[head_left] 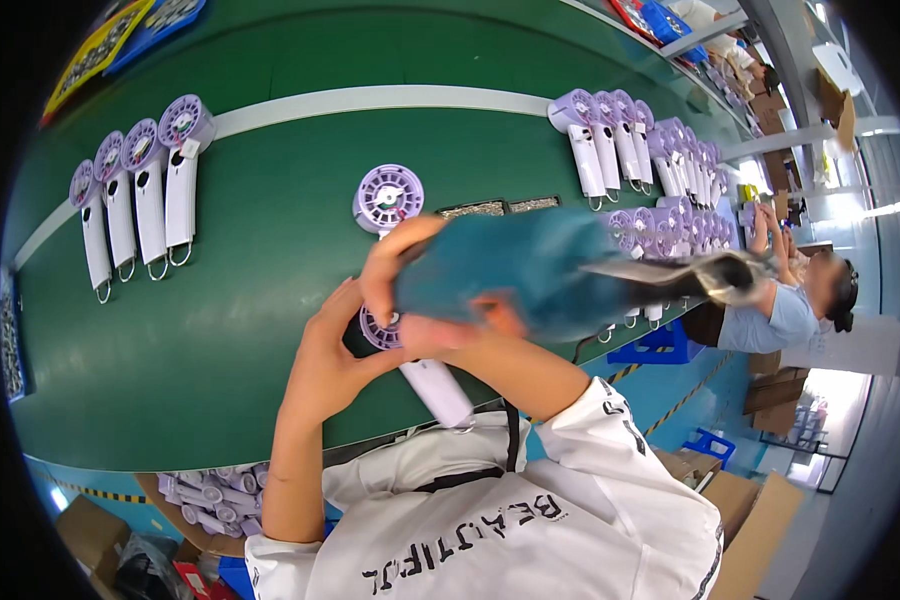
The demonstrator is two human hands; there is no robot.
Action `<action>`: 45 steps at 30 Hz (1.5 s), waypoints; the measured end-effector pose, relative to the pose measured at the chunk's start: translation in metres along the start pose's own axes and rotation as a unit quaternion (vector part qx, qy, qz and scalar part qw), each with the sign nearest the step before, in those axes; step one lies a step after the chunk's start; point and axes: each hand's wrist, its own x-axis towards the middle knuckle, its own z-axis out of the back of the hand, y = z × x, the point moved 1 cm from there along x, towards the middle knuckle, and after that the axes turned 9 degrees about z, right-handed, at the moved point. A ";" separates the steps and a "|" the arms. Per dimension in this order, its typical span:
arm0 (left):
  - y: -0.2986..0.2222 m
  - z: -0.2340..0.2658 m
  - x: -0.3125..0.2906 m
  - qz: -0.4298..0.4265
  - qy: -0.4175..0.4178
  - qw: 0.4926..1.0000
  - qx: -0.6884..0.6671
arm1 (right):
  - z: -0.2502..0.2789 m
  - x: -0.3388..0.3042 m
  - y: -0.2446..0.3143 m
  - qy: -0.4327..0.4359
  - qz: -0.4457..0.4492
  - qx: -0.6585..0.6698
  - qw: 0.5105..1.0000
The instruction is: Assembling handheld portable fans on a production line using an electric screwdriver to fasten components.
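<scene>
A teal power screwdriver [530,275], smeared by motion, lies across the middle of the view in the grip of my right hand [410,260]. My left hand [330,350] is wrapped round the head of a lilac handheld fan [438,392] with a white handle. That handle points toward my body, and the screwdriver and fingers hide part of the fan's head. Beyond my hands another fan [388,198] rests on the green table, its open round face up and its handle mostly hidden behind my right hand and the tool.
Upright rows of fans [145,190] stand at left, with more fans [610,140] at right. Small trays of screws [475,210] sit behind the tool. Yellow bin [95,50] and blue bin [160,25] are far left. A carton of fans [205,510] stands below the edge. A co-worker [780,310] sits right.
</scene>
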 end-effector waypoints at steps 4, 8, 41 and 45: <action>-0.011 0.001 0.011 -0.007 0.029 1.000 -0.005 | 0.045 -0.005 0.024 -0.222 0.241 0.023 0.945; -0.008 0.002 0.018 0.007 0.012 1.000 -0.028 | 0.124 -0.040 0.046 -0.351 0.206 -0.026 0.913; -0.041 -0.037 -0.018 -0.215 -0.106 0.962 0.128 | 0.028 -0.034 0.103 -0.222 0.123 0.233 0.939; -0.041 -0.030 -0.021 -0.236 -0.099 0.957 0.138 | 0.021 -0.031 0.097 -0.194 0.103 0.238 0.946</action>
